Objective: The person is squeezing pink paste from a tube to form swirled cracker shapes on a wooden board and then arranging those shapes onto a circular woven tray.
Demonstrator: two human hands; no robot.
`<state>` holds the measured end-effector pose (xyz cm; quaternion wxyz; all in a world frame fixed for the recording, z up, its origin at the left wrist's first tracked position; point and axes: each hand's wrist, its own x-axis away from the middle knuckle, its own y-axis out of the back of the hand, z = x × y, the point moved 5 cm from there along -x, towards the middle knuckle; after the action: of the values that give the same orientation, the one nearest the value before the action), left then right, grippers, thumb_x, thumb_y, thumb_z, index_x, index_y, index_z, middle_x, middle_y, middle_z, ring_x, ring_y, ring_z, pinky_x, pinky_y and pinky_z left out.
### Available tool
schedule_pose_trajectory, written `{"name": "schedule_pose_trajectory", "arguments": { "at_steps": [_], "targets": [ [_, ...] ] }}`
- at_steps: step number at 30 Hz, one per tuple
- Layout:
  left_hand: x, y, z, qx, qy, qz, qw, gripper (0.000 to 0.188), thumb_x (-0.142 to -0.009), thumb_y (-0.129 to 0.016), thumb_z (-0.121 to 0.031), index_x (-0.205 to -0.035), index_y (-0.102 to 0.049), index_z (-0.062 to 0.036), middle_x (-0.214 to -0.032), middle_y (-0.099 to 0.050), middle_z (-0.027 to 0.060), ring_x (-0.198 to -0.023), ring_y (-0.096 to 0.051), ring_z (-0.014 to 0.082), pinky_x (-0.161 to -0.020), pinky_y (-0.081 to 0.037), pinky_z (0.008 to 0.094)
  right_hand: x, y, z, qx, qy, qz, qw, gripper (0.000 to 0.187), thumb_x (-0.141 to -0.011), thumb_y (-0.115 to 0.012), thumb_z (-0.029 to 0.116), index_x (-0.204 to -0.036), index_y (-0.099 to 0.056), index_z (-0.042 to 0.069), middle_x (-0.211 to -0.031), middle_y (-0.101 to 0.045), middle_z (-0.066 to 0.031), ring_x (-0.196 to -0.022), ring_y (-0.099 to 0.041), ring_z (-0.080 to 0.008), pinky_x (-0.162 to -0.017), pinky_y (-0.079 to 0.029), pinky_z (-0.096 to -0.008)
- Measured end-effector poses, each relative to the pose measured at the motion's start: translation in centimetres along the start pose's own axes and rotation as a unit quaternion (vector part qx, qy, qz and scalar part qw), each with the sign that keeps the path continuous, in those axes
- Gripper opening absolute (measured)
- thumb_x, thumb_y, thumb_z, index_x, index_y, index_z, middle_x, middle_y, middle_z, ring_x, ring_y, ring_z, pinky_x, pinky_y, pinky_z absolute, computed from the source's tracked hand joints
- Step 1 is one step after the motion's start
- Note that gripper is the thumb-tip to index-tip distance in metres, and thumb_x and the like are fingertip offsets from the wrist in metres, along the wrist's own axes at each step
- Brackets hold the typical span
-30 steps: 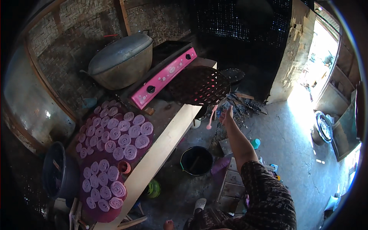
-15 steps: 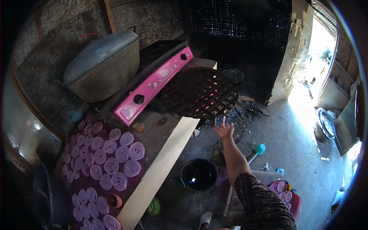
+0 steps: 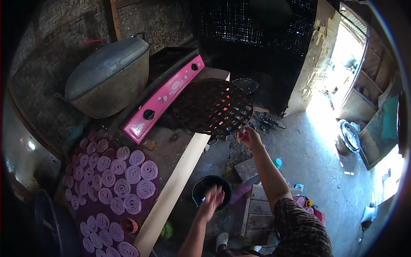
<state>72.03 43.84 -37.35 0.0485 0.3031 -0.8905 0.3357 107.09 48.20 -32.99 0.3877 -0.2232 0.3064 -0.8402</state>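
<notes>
A dark, round woven tray [image 3: 201, 107] with an open lattice lies partly over the front of a pink two-knob stove [image 3: 165, 99]. At its lower right rim is my right hand [image 3: 249, 138], fingers curled closed on the edge. My left hand [image 3: 212, 200] is raised above a black bucket [image 3: 199, 188], slightly blurred, with its fingers stretched out and nothing in them. To the left, many purple coiled rounds [image 3: 122, 187] sit in rows on a dark red surface.
A large lidded metal pot [image 3: 107, 83] stands behind the stove. A pale board [image 3: 173, 192] edges the counter. Low on the floor are a wooden bench [image 3: 259, 210], a green round object [image 3: 167, 230] and more purple rounds. Farther right, a metal basin [image 3: 347, 137] stands near a bright doorway.
My left hand has come into view from below, over the bucket. My right hand's spread fingers have curled in at the tray's rim. The whole view has shifted slightly.
</notes>
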Motion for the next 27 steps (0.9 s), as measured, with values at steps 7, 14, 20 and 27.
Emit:
{"name": "schedule_pose_trajectory", "arguments": {
  "at_steps": [7, 14, 20, 27],
  "targets": [
    [-15.5, -10.8, -15.3, 0.188, -0.056, 0.088, 0.977, 0.047, -0.090, -0.054, -0.040, -0.128, -0.043, -0.0134, -0.130, -0.046, 0.0044, -0.115, -0.046, 0.0210, -0.098, -0.038, 0.0394, -1.1, 0.5, 1.4, 0.184, -0.072, 0.042, 0.979, 0.010, -0.085, -0.050, 0.006, -0.082, -0.060, 0.003, -0.067, -0.056, -0.0049, -0.051, -0.051, -0.0127, -0.045, -0.042, -0.0263],
    [-16.0, -13.0, -20.7, 0.192, -0.108, 0.036, 0.975, 0.045, -0.088, -0.059, -0.035, -0.127, -0.046, -0.0183, -0.121, -0.050, -0.0012, -0.112, -0.045, 0.0187, -0.097, -0.037, 0.0424, 3.2, -6.4, 6.2, 0.438, 0.108, 0.018, 0.892, 0.016, -0.085, -0.058, 0.017, -0.089, -0.065, 0.003, -0.072, -0.064, -0.0076, -0.065, -0.059, -0.0170, -0.057, -0.045, -0.0301],
    [-16.0, -8.6, -16.6, 0.139, -0.090, -0.032, 0.986, 0.069, -0.086, -0.058, -0.044, -0.142, -0.025, -0.0216, -0.145, -0.028, 0.0049, -0.133, -0.024, 0.0242, -0.104, -0.026, 0.0471, 4.7, -2.3, 5.6, 0.579, -0.184, 0.096, 0.788, 0.026, -0.085, -0.061, 0.026, -0.102, -0.067, 0.008, -0.073, -0.064, -0.0044, -0.067, -0.060, -0.0143, -0.063, -0.047, -0.0276],
    [-18.7, -9.4, -14.8, 0.218, -0.006, -0.015, 0.976, 0.055, -0.087, -0.055, -0.047, -0.131, -0.039, -0.0177, -0.140, -0.034, 0.0092, -0.129, -0.032, 0.0255, -0.101, -0.029, 0.0485, 4.8, -2.2, 5.2, 0.716, -0.083, 0.126, 0.682, 0.033, -0.080, -0.062, 0.036, -0.101, -0.068, 0.011, -0.085, -0.066, -0.0045, -0.077, -0.058, -0.0134, -0.071, -0.047, -0.0303]
  ]
}}
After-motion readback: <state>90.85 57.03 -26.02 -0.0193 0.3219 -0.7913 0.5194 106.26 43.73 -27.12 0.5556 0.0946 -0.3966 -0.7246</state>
